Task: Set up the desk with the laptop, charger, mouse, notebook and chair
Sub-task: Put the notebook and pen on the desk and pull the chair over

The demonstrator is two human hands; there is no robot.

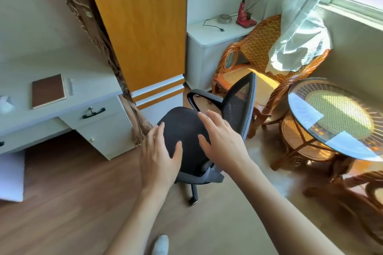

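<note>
The left hand (159, 157) hides part of the chair (186, 130) seat.

The chair (186, 136) is a black office chair with a rounded padded seat, a dark mesh back and curved black armrests. It stands upright on the wooden floor, on a wheeled base of which one leg and a caster show below the seat. It is off to the right of the white bench (62, 97), its back toward the window side. The notebook (48, 91), brown-covered and closed, lies flat on the bench top near the front edge.
</note>
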